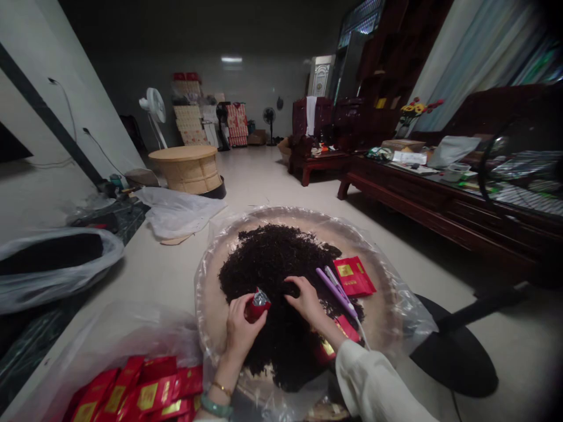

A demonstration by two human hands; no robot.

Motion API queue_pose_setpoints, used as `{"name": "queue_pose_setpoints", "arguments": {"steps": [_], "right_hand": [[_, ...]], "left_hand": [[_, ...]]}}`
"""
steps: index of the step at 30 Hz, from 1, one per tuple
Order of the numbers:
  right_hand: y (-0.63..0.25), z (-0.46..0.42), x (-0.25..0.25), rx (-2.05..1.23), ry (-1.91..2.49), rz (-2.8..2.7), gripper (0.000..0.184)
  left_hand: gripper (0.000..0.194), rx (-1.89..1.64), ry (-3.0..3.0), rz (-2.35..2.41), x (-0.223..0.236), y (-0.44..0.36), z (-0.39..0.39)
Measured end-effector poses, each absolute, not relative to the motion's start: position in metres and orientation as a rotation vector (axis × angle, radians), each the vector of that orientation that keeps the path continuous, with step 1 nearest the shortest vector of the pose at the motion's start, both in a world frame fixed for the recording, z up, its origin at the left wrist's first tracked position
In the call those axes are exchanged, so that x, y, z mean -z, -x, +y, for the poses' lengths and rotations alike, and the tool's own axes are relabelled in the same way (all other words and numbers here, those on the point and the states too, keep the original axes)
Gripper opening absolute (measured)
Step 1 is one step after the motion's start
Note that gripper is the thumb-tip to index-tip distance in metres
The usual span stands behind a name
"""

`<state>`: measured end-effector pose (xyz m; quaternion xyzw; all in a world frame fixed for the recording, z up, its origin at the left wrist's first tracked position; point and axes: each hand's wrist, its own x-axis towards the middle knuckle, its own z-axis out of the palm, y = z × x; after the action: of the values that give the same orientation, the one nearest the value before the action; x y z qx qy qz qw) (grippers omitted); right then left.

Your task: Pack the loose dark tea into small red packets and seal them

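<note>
My left hand (241,325) grips a small red foil packet (255,310), whose silver inner lining shows at its open top. To the right of it, my right hand (307,300) is curled over the heap, its thumb and fingers closed around some dark dried tea leaves. The heap of tea leaves (272,252) lies on a round tray (382,287) lined with clear plastic. Right of my right hand rests a purple hair straightener (336,293), beside flat red packets (355,275). Another red packet (347,328) is partly hidden under my right forearm.
At lower left, a plastic bag (132,328) holds several filled-looking red packets (149,392). A plastic-lined container (109,252) of dark material stands at left. A round woven stand (187,170) is ahead, a dark wooden table (396,181) at right, and a black fan base (461,357) nearby.
</note>
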<state>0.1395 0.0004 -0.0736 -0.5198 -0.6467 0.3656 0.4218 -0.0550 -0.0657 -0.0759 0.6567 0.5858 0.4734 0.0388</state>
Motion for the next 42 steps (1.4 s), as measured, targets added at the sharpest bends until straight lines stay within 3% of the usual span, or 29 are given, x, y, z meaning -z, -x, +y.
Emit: {"name": "queue_pose_setpoints", "arguments": {"steps": [3, 7, 16, 27, 36, 39, 42], "right_hand": [[-0.141, -0.002, 0.068, -1.330, 1.200, -1.240, 0.032], [-0.141, -0.010, 0.055, -1.785, 1.015, -0.696, 0.041], [-0.135, -0.014, 0.014, -2.054, 0.855, -0.486, 0.024], [-0.101, -0.024, -0.004, -1.897, 0.932, -0.856, 0.058], [-0.106, -0.032, 0.003, -1.958, 0.901, -1.100, 0.072], [-0.110, -0.030, 0.006, -1.884, 0.884, -1.204, 0.072], [-0.122, -0.024, 0.007, -1.528, 1.025, -1.454, 0.056]], "left_hand": [[0.029, -1.457, -2.019, 1.770, 0.077, 0.055, -0.066], [0.031, -1.460, -2.032, 1.743, 0.078, 0.053, -0.066], [0.030, -1.437, -2.043, 1.751, 0.075, 0.049, -0.067], [0.035, -1.407, -2.017, 1.799, 0.080, 0.048, -0.066], [0.037, -1.371, -1.958, 1.820, 0.081, 0.049, -0.066], [0.037, -1.357, -1.942, 1.829, 0.080, 0.049, -0.067], [0.038, -1.370, -1.861, 1.869, 0.083, 0.051, -0.066]]}}
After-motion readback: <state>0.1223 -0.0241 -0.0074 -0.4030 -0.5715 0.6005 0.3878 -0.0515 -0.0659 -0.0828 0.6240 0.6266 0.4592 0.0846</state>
